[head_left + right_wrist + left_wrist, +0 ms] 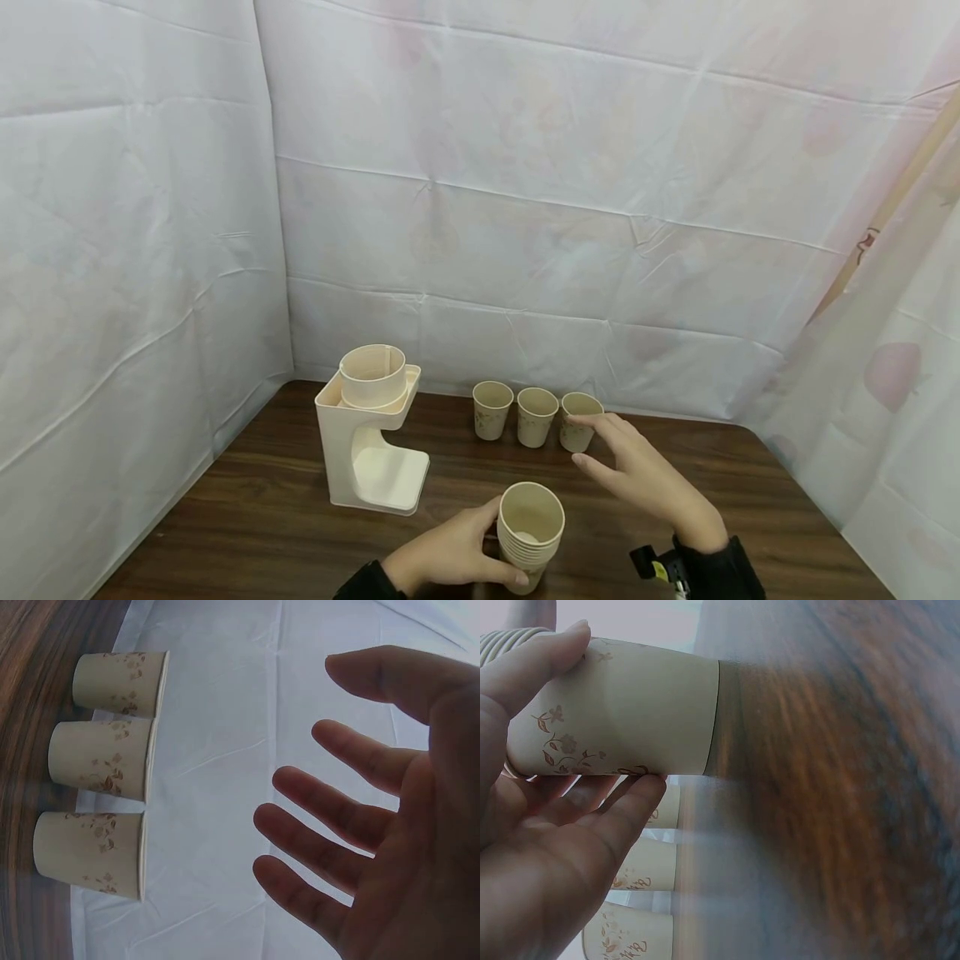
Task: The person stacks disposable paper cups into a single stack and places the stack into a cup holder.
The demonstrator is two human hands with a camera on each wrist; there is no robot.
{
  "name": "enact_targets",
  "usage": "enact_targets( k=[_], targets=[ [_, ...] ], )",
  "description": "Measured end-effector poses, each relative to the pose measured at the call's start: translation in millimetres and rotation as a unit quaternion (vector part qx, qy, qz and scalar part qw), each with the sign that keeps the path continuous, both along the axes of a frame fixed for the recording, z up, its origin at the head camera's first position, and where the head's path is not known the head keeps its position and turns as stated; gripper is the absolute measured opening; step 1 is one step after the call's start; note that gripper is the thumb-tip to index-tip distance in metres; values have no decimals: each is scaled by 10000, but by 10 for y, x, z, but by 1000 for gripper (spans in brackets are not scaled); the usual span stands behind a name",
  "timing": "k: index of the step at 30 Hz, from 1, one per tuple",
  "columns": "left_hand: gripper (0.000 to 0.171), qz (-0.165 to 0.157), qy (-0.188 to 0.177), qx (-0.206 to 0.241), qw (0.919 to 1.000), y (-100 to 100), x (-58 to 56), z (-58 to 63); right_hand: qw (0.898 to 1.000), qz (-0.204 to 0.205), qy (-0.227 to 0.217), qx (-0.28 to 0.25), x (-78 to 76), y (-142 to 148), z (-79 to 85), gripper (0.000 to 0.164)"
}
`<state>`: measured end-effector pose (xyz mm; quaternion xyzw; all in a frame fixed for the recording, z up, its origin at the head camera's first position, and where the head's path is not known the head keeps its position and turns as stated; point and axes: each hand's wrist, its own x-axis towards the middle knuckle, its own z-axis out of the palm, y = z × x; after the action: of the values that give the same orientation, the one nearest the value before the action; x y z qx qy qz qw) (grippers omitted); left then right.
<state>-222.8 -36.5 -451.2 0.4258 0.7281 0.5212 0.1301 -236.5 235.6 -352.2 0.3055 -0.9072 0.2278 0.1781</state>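
A nested stack of beige paper cups (531, 533) stands near the front of the table, and my left hand (468, 546) grips it from the left side. In the left wrist view the fingers and thumb curl round the lowest cup (645, 712), which carries a brown flower print. Three single paper cups line the back, upright: a left one (492, 412), a middle one (536, 418) and a right one (577, 425). My right hand (637, 471) hovers in front of the right one with spread fingers, holding nothing; the right wrist view shows a gap between them.
At the left stands a cream-coloured holder (337, 454) with a round, open-topped cup part (372, 375) on top and a flat base plate. Behind the dark wooden table (247, 492) hangs a white curtain (465, 233), close to the back row of cups.
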Motion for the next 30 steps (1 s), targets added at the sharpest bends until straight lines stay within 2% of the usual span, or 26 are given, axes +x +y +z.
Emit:
enact_targets(
  k=[14,30],
  targets=[
    [68,70,22,-21,10000,-13,-4,-3,9959,-776,460,-58,-182,112,-90,49],
    [68,28,45,-33,10000,-2,1,23,9920,-1243,194,-126,-466,204,-241,59]
  ],
)
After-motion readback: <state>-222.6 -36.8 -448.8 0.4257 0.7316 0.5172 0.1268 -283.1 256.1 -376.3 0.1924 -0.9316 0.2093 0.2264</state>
